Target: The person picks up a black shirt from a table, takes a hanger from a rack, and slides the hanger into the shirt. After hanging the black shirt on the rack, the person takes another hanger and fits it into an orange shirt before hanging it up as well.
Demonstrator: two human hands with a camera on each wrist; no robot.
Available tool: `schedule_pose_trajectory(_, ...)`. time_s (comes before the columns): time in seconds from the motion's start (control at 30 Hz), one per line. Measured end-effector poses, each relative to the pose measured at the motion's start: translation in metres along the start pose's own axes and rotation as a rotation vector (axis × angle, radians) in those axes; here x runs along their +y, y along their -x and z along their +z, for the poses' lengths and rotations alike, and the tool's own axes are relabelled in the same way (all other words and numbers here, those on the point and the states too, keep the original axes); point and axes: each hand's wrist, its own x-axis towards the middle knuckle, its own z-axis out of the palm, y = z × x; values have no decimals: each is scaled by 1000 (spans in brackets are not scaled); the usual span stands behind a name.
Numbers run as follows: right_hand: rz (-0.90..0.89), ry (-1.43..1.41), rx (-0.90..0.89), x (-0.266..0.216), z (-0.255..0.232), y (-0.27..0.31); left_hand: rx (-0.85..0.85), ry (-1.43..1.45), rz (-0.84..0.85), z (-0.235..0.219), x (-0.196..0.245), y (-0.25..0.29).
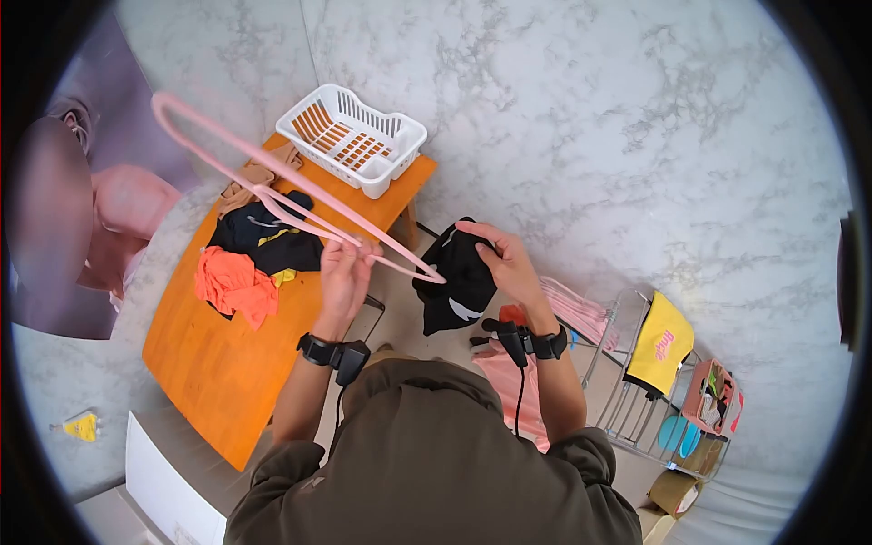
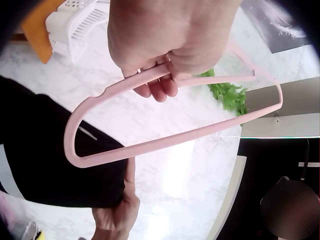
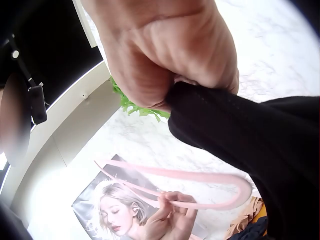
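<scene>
A pink clothes hanger (image 1: 300, 185) is held in my left hand (image 1: 343, 282), whose fingers curl round one of its bars. In the left wrist view the hanger (image 2: 175, 141) stretches below the hand, one rounded end overlapping the dark cloth. My right hand (image 1: 510, 268) grips a black garment (image 1: 451, 272) by its upper edge, thumb and fingers closing on the fabric. The garment hangs down in folds and shows a white patch near its bottom. From the right wrist, the black cloth (image 3: 240, 130) trails away from the palm, with the hanger beyond it.
An orange table (image 1: 191, 363) stands at the left, bearing an orange garment (image 1: 234, 282), dark clothes (image 1: 259, 238) and a white plastic basket (image 1: 400, 150). To the right, a metal rack carries a yellow garment (image 1: 656, 341) and a pink box (image 1: 710, 395). Several pink hangers (image 1: 574, 309) lie beside it.
</scene>
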Motion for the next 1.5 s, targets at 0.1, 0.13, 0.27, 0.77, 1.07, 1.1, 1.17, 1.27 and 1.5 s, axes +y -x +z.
schedule_pose_trajectory(0.1,-43,103,-2,-9,2,1,9,27,-4,9,-22,-8)
schedule_pose_trajectory(0.13,-47,83,-1,-12,3,2,-7,-2,-16,11,-26,-12)
schedule_pose_trajectory(0.27,-30,-60,40,-22,6,5,-70,-57,-76,-7,-46,-11)
schedule_pose_trajectory(0.77,-22,-387,164,-64,33,16,-270,-563,-164,-40,-56,22)
schedule_pose_trajectory(1.07,-14,-87,286,-24,15,13,-223,-1045,-64,-52,-18,13)
schedule_pose_trajectory(1.1,23,-144,295,-21,15,13,-222,-1047,-62,-52,-15,12)
schedule_pose_trajectory(1.17,58,-208,281,-19,14,14,-268,-1105,-40,-54,-5,12)
schedule_pose_trajectory(1.27,140,-332,275,-11,9,17,-259,-1234,5,-48,12,12)
schedule_pose_trajectory(1.5,243,-793,184,37,-34,20,-325,-1508,-55,-49,49,7)
